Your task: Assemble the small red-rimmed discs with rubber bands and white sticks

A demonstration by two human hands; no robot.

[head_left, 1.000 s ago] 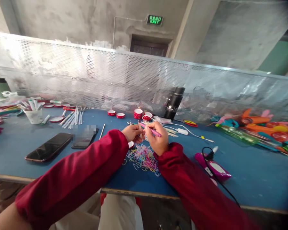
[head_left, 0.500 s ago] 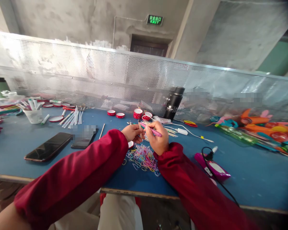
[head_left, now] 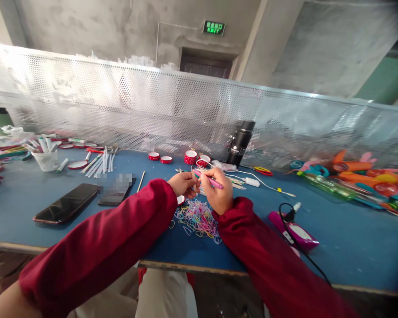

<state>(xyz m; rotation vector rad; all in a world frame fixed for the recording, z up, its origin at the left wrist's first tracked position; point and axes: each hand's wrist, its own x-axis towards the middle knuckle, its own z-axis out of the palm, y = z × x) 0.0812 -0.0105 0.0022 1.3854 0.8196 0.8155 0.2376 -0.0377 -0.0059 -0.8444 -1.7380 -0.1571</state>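
Note:
My left hand is closed, its fingertips pinching a thin, pale strip that looks like a small flat stick; its exact kind is too small to tell. Close against it, my right hand is wrapped round a pink-purple pen, whose front end meets the strip near the left fingertips. Beneath both hands lies a loose heap of many-coloured rubber bands. A small red-and-white roll shows partly from under my left hand. Pale sticks lie behind my right hand.
Two phones lie left on the blue table. Red tape rolls and a black bottle stand along the perforated metal screen. A purple device with a black cable lies right, before colourful balloons.

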